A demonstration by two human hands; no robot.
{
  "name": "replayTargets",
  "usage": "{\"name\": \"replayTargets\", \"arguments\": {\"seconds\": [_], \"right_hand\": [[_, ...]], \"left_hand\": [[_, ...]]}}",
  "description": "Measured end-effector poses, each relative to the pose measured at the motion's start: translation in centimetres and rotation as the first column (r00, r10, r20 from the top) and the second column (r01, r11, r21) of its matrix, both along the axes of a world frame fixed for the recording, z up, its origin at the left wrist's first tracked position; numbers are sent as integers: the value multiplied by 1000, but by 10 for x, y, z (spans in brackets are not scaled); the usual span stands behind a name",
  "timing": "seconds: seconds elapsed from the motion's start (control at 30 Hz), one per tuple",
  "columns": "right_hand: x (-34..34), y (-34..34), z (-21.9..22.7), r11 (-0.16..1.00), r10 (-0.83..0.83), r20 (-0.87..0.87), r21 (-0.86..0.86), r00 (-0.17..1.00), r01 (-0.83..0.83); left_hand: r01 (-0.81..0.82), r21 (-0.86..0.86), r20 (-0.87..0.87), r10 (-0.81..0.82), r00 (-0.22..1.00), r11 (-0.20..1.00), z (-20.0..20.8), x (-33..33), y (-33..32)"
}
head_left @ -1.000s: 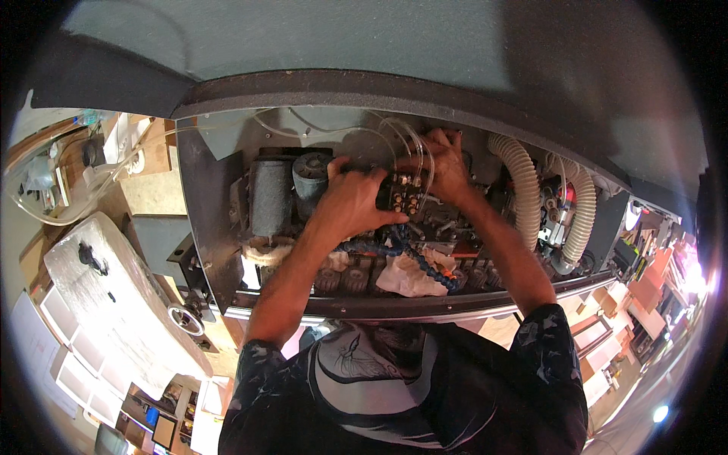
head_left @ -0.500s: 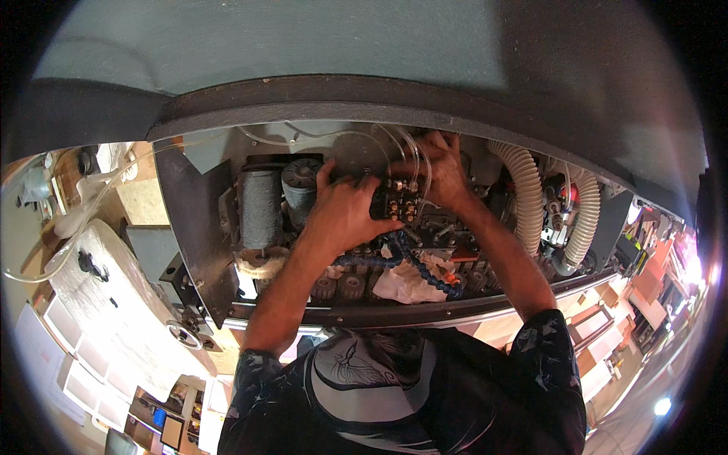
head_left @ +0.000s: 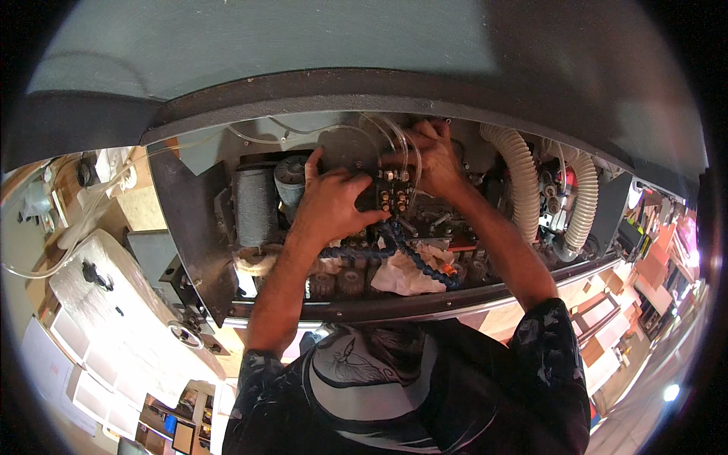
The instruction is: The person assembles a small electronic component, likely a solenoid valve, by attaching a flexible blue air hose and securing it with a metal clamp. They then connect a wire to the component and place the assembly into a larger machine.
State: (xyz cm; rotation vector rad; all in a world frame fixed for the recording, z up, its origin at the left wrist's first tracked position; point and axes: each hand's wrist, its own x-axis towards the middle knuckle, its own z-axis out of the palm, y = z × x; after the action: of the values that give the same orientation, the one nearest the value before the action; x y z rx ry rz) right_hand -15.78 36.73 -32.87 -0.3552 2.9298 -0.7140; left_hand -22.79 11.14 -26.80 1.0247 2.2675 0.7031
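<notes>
A black valve block (head_left: 387, 190) with brass fittings sits in the middle of the open machine bay. My left hand (head_left: 326, 203) is just left of it, fingers apart and curved. Its thumb tip lies at the block's lower left corner; whether it touches is hard to tell. Behind and right of the block, my right hand (head_left: 436, 163) has bent fingers, with one digit reaching left above the fittings. What those fingers grip, if anything, is hidden. Thin clear tubes (head_left: 416, 155) rise from the block and pass in front of the right hand.
Ribbed hoses (head_left: 523, 186) stand at the right. Grey cylinders (head_left: 258, 205) are at the left. A blue segmented coolant hose (head_left: 413, 260) and a crumpled pale cloth (head_left: 406, 271) lie below the block. A dark metal edge (head_left: 364, 307) runs along the bay's near side.
My left hand has loosened from the valve block, and a gap now shows between its fingers and the block. My right hand stays behind the tubes, with one digit now stretched left.
</notes>
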Motion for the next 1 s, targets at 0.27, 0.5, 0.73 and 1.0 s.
{"name": "replayTargets", "arguments": {"seconds": [0.27,0.5,0.73,1.0], "right_hand": [[15,5,-5,989,-110,-47,-100,993,105],[42,-4,22,982,-151,-9,-113,988,149],[54,-8,-5,965,-165,-84,-222,983,143],[54,-9,-6,970,-163,-122,-201,979,136]], "left_hand": [[31,-110,-63,-38,997,993,17,-1,0],[56,-48,-168,-64,984,997,0,2,-3],[56,-2,-140,-56,989,998,3,-2,-2],[43,10,-130,-42,991,999,-1,-2,-4]]}}
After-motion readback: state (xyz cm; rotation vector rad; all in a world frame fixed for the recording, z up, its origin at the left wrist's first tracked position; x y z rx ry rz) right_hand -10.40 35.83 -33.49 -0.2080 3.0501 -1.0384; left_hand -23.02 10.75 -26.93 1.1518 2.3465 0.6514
